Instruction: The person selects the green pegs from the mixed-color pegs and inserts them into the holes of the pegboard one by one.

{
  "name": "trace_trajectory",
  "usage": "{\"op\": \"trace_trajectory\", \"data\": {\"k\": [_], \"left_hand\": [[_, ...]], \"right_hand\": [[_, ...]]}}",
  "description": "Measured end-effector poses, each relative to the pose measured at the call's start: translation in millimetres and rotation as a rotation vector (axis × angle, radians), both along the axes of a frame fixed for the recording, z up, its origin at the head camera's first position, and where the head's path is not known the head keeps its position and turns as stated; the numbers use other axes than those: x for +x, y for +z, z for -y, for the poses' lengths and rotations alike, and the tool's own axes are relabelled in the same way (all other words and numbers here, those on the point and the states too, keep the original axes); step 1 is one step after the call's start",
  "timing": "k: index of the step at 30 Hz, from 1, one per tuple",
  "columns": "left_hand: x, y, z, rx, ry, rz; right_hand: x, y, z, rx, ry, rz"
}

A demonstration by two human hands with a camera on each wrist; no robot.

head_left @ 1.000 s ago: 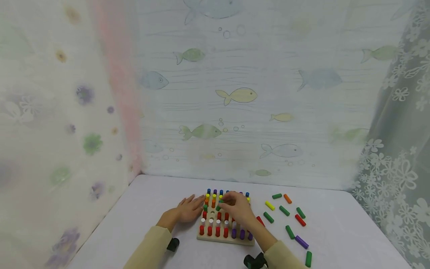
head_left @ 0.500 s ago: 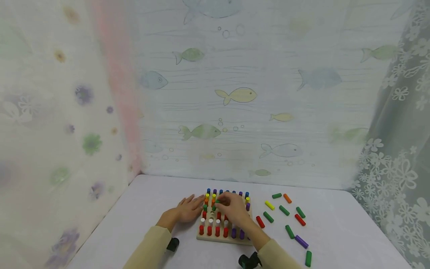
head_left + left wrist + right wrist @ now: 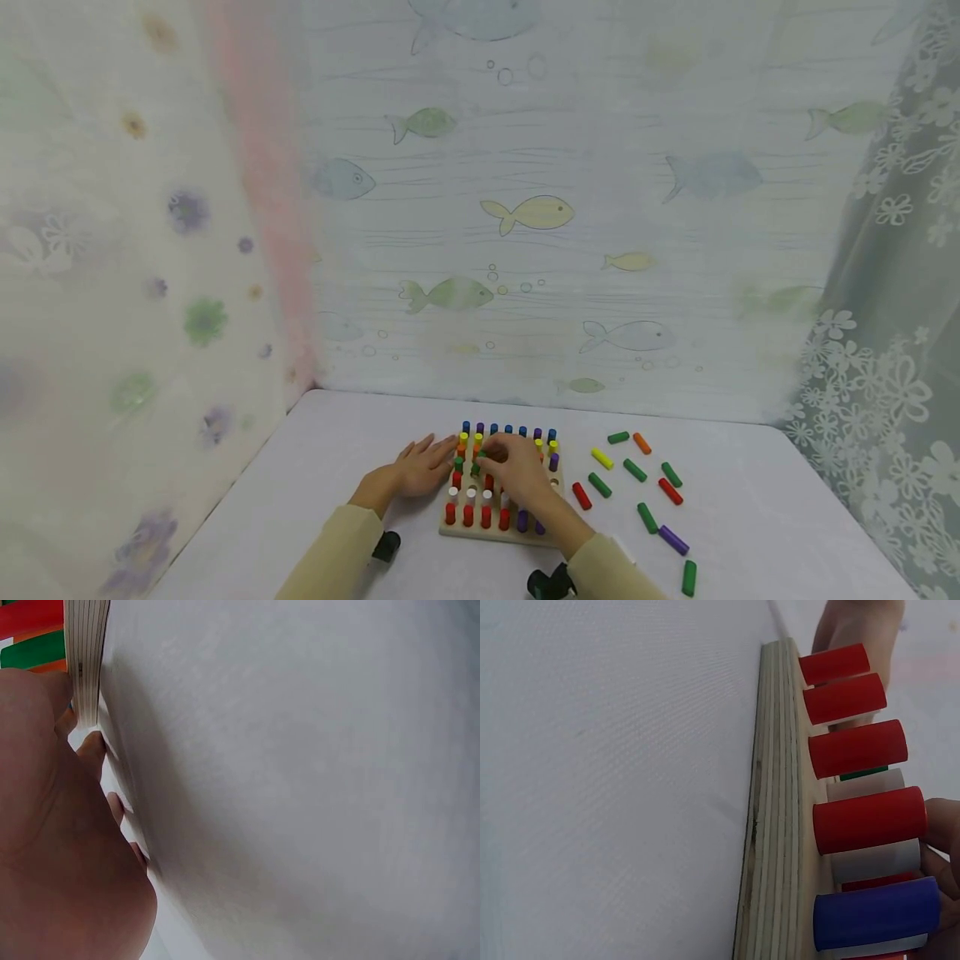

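Peg (image 3: pixel 481 457), green and upright, is being pinched in the right hand (image 3: pixel 517 471) fingertips over the board (image 3: pixel 497 533), left of centre, while the left hand (image 3: pixel 420 468) is resting flat against the board's left edge.

Hand: the left hand (image 3: pixel 52 840) fills the lower left of the view, palm side seen close up, lying flat on the table (image 3: pixel 315 780).
Fingers: the fingertips (image 3: pixel 91 746) reach up to the edge of the wooden board (image 3: pixel 86 660) and touch it.
Board: a layered plywood edge, seen side-on at the top left.
Pegs: a red peg (image 3: pixel 30 616), a green peg (image 3: pixel 34 651) and an orange peg (image 3: pixel 49 667) show as strips left of the board.
Table: pale grey, finely textured, covering most of the view.
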State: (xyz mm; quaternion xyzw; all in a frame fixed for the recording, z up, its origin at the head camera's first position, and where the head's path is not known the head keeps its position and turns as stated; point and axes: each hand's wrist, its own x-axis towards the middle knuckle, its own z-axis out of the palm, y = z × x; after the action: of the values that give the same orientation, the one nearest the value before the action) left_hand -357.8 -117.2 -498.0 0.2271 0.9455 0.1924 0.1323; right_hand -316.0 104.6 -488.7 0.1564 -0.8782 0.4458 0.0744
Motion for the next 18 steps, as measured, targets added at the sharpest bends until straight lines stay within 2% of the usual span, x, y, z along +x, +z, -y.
{"op": "trace_trajectory", "data": {"k": [18], "left_hand": [[1.4,2.0,-0.3,-0.001,0.002,0.001]], "right_hand": [[0.5,-7.2,1.1,0.022,0.008,-0.043]]}}
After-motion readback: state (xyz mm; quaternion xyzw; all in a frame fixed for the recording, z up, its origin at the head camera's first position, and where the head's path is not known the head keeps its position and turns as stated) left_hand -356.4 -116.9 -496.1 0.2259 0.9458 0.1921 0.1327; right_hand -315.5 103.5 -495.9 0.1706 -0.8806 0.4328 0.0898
